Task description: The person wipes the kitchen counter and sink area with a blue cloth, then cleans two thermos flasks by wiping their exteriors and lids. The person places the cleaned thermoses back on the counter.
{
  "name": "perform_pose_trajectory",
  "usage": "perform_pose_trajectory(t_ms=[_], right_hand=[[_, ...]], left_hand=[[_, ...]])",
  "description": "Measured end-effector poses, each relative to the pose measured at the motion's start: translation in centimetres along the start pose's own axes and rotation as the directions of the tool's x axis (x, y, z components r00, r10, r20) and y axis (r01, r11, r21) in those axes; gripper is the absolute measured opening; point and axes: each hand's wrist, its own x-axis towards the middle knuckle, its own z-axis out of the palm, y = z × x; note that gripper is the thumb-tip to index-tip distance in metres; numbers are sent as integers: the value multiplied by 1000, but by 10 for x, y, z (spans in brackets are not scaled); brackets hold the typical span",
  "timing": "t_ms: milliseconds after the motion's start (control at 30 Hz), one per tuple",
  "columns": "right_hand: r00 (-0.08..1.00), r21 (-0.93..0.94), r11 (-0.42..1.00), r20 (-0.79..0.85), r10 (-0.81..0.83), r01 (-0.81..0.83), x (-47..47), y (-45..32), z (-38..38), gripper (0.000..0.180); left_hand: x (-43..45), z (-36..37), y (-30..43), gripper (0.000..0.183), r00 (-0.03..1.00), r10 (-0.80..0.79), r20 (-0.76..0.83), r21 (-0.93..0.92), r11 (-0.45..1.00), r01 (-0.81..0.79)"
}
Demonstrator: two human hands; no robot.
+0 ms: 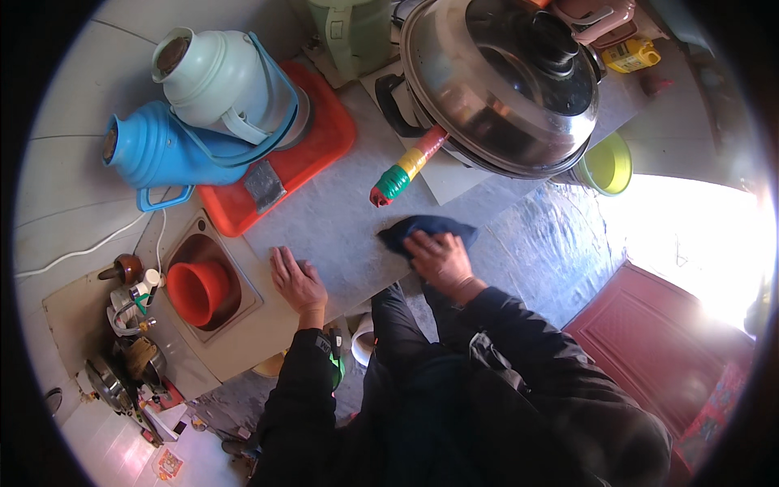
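My right hand (439,259) presses a dark blue cloth (420,230) onto the grey countertop (328,219), near its front edge. Blur softens the fingers on the cloth, and part of it is hidden under them. To the left, my left hand (298,280) rests palm down at the counter's edge with nothing in it, its fingers close together but the thumb apart. Just beyond the cloth, a handle wrapped in red, yellow and green tape (411,164) sticks out from under a large lidded steel pot (462,79).
Two vacuum flasks, one pale green (213,79) and one blue (164,146), stand on a red tray (292,176) at the back left. A red plastic bowl (198,289) sits in the steel sink (258,298). Right of the pot is a yellow-green bucket (608,164); a red door (657,341) is farther right.
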Motion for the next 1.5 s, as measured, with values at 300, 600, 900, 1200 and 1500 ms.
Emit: perform_pose_trajectory(t_ms=[300, 600, 900, 1200, 1500], right_hand=[[978, 51, 978, -32, 205, -203, -9, 79, -23, 53], [998, 145, 989, 58, -6, -3, -2, -16, 17, 53], [899, 76, 923, 211, -384, 377, 146, -124, 27, 61], [965, -105, 987, 223, 139, -118, 201, -50, 15, 66], [979, 39, 999, 201, 22, -30, 196, -153, 62, 72]], left_hand=[[2, -6, 7, 69, 999, -31, 24, 4, 1000, 31], [1, -4, 2, 72, 1000, -21, -11, -36, 999, 21], [1, -3, -1, 70, 999, -42, 3, -66, 997, 42], [-5, -41, -24, 61, 995, 99, -8, -386, 918, -94], [-94, -125, -104, 46, 985, -118, 122, -523, 836, 165]])
